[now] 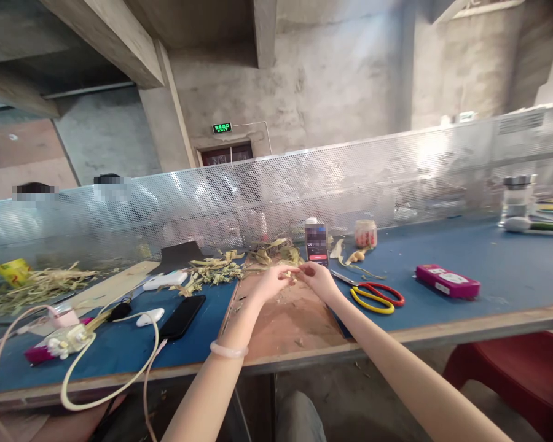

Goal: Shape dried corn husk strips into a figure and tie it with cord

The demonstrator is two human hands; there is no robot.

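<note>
My left hand (273,283), with a pale bangle (229,350) on its wrist, reaches over a brown board (290,325). Its fingertips meet those of my right hand (320,281) in a pinch. Whatever lies between the fingers is too small to make out. Just beyond the hands, dried leaf pieces (276,252) are heaped at the board's far end, and a phone with a lit screen (316,244) stands upright. Close to my right wrist lie scissors (373,299) with one red and one yellow handle loop. Small scraps are scattered on the board.
Left on the blue table are a black phone (182,317), a white earbud case (150,317), looping cables (105,402) and more dried leaves (214,272). To the right are a magenta box (448,281) and a jar (365,234). A perforated metal screen (276,196) runs behind.
</note>
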